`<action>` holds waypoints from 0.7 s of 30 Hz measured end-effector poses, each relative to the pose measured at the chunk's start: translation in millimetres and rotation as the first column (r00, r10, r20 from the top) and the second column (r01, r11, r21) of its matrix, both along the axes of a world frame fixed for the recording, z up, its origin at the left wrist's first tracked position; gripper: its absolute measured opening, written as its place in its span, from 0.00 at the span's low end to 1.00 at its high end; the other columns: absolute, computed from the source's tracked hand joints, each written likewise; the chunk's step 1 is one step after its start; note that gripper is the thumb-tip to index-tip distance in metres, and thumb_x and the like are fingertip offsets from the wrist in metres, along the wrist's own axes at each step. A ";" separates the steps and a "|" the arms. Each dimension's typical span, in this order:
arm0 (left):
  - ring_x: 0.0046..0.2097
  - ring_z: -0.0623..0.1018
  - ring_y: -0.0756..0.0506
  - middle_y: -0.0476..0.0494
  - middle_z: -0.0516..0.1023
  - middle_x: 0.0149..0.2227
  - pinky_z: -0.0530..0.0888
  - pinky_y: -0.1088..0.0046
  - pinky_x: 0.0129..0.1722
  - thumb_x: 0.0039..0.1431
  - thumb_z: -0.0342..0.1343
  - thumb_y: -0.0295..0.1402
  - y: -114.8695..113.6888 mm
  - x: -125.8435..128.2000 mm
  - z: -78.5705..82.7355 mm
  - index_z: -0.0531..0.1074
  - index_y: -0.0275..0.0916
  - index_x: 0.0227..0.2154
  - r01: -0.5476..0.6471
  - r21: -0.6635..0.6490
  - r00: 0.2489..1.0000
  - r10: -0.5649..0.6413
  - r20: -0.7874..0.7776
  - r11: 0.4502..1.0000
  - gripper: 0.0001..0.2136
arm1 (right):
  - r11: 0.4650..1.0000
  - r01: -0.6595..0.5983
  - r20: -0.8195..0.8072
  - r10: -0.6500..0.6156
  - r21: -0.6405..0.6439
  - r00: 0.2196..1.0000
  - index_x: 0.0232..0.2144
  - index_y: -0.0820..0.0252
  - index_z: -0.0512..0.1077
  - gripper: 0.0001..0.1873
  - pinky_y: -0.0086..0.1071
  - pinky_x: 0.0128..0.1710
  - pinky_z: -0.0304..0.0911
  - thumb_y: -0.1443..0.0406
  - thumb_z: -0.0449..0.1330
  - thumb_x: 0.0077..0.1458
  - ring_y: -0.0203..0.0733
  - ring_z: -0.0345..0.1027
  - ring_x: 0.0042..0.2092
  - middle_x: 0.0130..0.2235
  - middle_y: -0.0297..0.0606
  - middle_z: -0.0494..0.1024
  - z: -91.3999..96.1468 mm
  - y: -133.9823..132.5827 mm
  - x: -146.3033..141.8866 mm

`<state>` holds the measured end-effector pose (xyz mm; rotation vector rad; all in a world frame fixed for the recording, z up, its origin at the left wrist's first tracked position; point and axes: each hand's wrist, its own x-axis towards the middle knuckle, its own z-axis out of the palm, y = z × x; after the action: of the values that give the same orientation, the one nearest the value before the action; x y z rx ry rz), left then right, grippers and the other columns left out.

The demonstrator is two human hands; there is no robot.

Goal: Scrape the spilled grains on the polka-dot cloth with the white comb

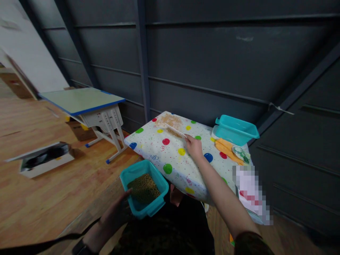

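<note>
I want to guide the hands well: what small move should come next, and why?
Probably the right hand sweeps its thin white strip through the pale grain pile toward the table edge, because the left hand holds the teal plastic tub below it.

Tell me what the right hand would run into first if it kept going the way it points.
Probably the pale heap of grains on the spotted tablecloth: the right hand points a thin white scraper at its near edge. Depth is uncertain.
</note>
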<state>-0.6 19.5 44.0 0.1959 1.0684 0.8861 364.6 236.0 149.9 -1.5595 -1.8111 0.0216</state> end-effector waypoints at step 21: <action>0.49 0.87 0.31 0.38 0.88 0.48 0.83 0.55 0.44 0.57 0.71 0.35 -13.2 24.9 24.7 0.60 0.44 0.72 -0.087 0.067 0.996 0.085 0.035 0.994 0.42 | 1.000 0.004 0.143 -0.007 0.018 0.990 0.57 0.53 0.82 0.22 0.36 0.47 0.74 0.68 0.55 0.68 0.48 0.85 0.41 0.46 0.41 0.89 -2.0 -1.4 -5.2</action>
<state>24.3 6.3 68.6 0.1930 1.0238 1.0013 359.5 234.6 147.9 -1.5887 -1.9117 -0.1114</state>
